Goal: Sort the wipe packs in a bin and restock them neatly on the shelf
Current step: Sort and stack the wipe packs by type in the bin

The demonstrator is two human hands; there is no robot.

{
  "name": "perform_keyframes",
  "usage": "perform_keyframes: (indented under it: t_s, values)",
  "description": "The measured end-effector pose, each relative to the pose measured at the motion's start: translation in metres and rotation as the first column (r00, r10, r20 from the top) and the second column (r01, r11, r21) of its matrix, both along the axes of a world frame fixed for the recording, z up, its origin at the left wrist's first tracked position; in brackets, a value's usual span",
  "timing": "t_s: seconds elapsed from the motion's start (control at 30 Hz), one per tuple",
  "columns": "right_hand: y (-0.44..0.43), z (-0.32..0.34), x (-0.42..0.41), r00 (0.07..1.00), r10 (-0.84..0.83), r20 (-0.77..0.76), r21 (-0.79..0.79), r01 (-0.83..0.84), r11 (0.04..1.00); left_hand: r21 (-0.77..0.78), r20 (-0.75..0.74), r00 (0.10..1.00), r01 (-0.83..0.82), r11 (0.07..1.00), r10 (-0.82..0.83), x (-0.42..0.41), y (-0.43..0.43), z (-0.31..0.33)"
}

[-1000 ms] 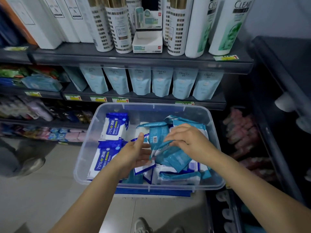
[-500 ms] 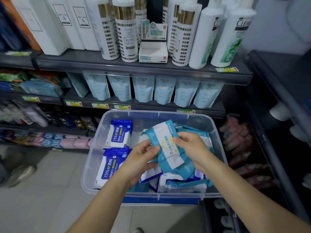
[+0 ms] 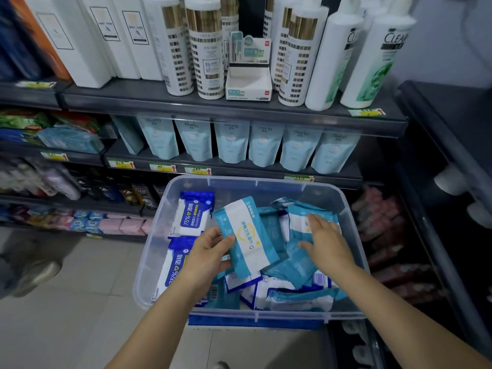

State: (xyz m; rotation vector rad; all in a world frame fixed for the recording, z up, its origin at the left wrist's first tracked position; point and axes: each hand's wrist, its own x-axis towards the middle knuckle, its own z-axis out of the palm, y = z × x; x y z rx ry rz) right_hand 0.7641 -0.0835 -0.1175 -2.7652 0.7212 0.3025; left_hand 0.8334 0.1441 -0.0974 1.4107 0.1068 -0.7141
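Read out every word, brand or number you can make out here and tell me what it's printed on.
"CLEAR": rightmost white bottle.
"Giving": light blue pouches.
"75%" and "Alcohol Wipes", plus Chinese characters: blue and white wipe pack in the bin.
Too blurred to read: the yellow print on the teal wipe pack that the left hand holds, and the price tags.

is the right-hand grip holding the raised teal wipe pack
No, the left-hand grip holds the raised teal wipe pack, while the right-hand grip lies open over loose packs in the clear bin.
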Motion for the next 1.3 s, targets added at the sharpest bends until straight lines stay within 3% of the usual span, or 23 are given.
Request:
perform_keyframes:
  t_s: [0.17, 0.33, 0.4, 0.5, 0.73, 0.8, 0.87, 0.97, 1.03, 1.1, 1.2, 1.3]
  values:
    - [-0.012, -0.002, 0.009, 0.997, 0.068, 0.029, -0.189, -0.061, 0.98, -0.014, -0.011, 1.0, -0.002, 1.0, 0.002, -0.003, -0.003, 0.0]
    - [-0.021, 0.012, 0.013, 0.942, -0.091, 0.324, 0.09, 0.065, 0.994, -0.003, -0.008, 1.0, 0.001, 1.0, -0.001, -0.003, -0.005, 0.003]
    - [-0.021, 0.018, 0.014, 0.972, 0.006, 0.236, 0.088, -0.027, 0.996, -0.001, -0.013, 1.0, -0.005, 1.0, 0.005, -0.003, -0.007, 0.004]
    - [-0.019, 0.015, 0.009, 0.991, 0.073, -0.116, 0.108, -0.061, 0.992, -0.006, -0.025, 1.0, -0.011, 1.0, 0.011, -0.004, -0.01, 0.005]
    - [-0.018, 0.004, 0.002, 0.999, 0.034, 0.011, -0.102, -0.032, 0.994, 0.001, -0.025, 0.999, -0.023, 1.0, 0.023, -0.007, -0.012, 0.002]
    - [-0.019, 0.006, -0.003, 0.998, 0.01, 0.057, -0.053, -0.007, 0.999, 0.002, -0.029, 0.999, -0.029, 1.0, 0.029, -0.008, -0.013, 0.001]
    - [-0.021, 0.011, -0.008, 0.98, -0.044, 0.195, 0.036, 0.037, 0.999, 0.007, -0.033, 0.999, -0.024, 1.0, 0.024, -0.01, -0.014, -0.001]
    - [-0.02, 0.028, -0.007, 0.861, -0.228, 0.455, 0.327, 0.077, 0.942, 0.015, -0.034, 0.999, -0.012, 1.0, 0.012, -0.012, -0.016, -0.001]
    - [-0.016, 0.042, -0.005, 0.776, -0.293, 0.559, 0.481, -0.015, 0.877, 0.006, -0.049, 0.999, -0.016, 1.0, 0.016, -0.013, -0.018, 0.0]
    - [-0.004, 0.057, -0.007, 0.747, -0.211, 0.63, 0.503, -0.186, 0.844, -0.027, -0.086, 0.996, -0.023, 0.999, 0.021, -0.014, -0.021, 0.002]
    - [0.017, 0.063, -0.014, 0.693, 0.123, 0.711, 0.269, -0.429, 0.862, -0.125, -0.148, 0.989, -0.014, 0.992, -0.005, -0.014, -0.021, 0.008]
    - [0.024, 0.051, -0.018, 0.677, 0.352, 0.646, 0.134, -0.555, 0.821, -0.196, -0.205, 0.979, -0.025, 0.98, -0.016, -0.013, -0.02, 0.012]
